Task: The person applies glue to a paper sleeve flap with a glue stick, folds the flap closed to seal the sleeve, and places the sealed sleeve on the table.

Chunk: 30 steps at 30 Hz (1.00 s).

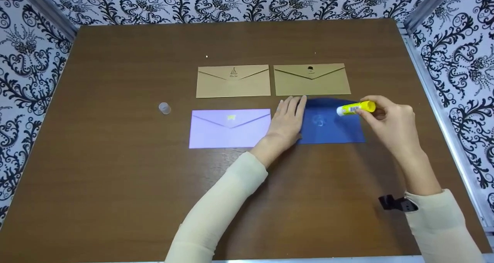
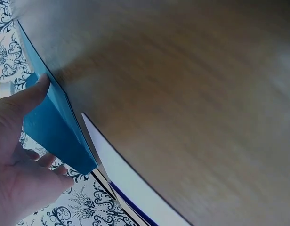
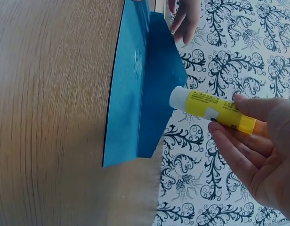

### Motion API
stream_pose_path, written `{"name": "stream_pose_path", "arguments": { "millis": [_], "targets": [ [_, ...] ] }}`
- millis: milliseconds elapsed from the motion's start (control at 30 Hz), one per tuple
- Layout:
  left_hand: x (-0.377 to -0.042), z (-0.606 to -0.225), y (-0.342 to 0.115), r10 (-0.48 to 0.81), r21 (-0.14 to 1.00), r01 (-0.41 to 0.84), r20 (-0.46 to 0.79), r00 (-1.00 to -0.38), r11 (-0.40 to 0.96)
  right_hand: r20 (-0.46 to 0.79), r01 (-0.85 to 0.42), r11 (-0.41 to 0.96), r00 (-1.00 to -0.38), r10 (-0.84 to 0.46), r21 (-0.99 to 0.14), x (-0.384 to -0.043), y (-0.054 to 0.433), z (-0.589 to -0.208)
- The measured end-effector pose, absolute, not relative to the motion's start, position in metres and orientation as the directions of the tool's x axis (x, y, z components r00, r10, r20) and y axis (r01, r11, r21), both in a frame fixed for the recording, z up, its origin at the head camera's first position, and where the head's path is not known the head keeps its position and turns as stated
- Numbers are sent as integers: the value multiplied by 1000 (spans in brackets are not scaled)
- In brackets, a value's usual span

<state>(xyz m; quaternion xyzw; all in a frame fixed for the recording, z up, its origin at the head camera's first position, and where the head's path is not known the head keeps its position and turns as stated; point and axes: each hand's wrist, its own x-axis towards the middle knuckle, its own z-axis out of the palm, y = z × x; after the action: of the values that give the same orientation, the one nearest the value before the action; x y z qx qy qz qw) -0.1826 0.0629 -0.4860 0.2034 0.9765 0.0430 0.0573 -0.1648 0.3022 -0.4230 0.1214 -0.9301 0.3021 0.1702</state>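
A blue envelope lies on the table with its flap raised. A whitish smear of glue marks the envelope body below the fold. My left hand rests on the envelope's left end, fingers extended toward the flap; its thumb touches the body. Between thumb and fingers, my right hand pinches a yellow glue stick. The uncapped white end of the stick points left, held above the envelope's right part.
Left of the blue envelope lies a closed lilac envelope. Behind them are two closed envelopes, one tan and one gold. A small translucent cap sits farther left on the brown table.
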Motion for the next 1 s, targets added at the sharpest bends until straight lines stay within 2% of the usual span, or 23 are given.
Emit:
{"name": "stream_pose_path", "arguments": {
  "millis": [200, 367, 767, 1000],
  "targets": [
    [-178, -485, 64, 409, 134, 397, -80, -909, 908, 462, -372, 707, -884, -72, -602, -165, 308, -420],
    [-177, -484, 64, 439, 108, 427, -136, -888, 898, 483, -373, 673, -875, -26, -639, -164, 312, -419],
    [-178, -481, 67, 507, 58, 515, -298, -809, 855, 472, -349, 680, -882, -5, -645, -163, 313, -422],
    [-177, -476, 72, 507, 28, 529, -334, -795, 848, 463, -338, 677, -886, 5, -654, -163, 312, -423]
  ]
}}
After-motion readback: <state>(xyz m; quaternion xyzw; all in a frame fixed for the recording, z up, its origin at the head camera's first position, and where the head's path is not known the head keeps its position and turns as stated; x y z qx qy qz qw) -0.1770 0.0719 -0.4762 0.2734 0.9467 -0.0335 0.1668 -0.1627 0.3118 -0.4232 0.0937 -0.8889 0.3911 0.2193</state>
